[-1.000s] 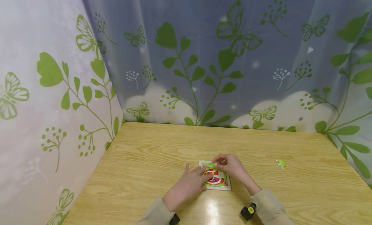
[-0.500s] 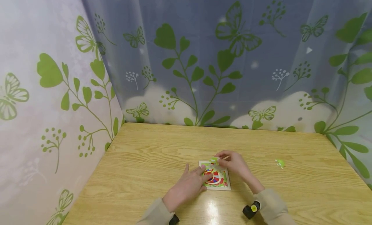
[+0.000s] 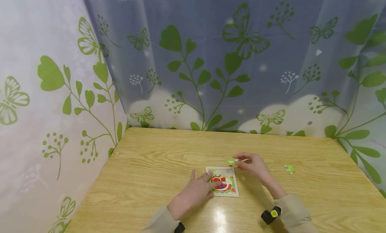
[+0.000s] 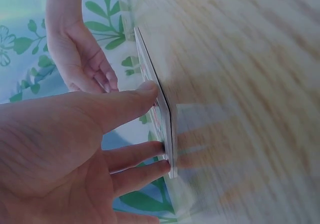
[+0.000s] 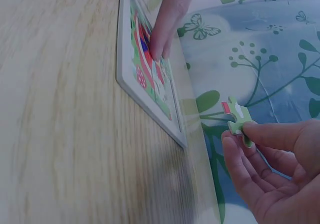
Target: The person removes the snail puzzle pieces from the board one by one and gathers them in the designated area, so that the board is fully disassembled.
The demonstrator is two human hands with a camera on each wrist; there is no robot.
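Note:
A small square jigsaw puzzle in a white-rimmed tray (image 3: 228,171) lies on the table, printed in red, green and blue. My left hand (image 3: 194,192) rests on its left part, fingers extended over the picture and thumb at the near edge. Beyond the tray's far right corner, my right hand (image 3: 254,166) pinches a green puzzle piece (image 5: 239,115) with a red tip between thumb and fingers, held up off the table. Along the tray's far right side a pale bare area shows. The left fingers hide part of the picture.
Another green piece (image 3: 290,169) lies apart on the wooden table (image 3: 169,149) to the right. Printed curtains (image 3: 208,92) hang along the table's back and sides. Each wrist wears a small black device (image 3: 268,217).
My right hand has lifted the green puzzle piece out of the tray and carried it away to the right. The left hand has stayed on the puzzle.

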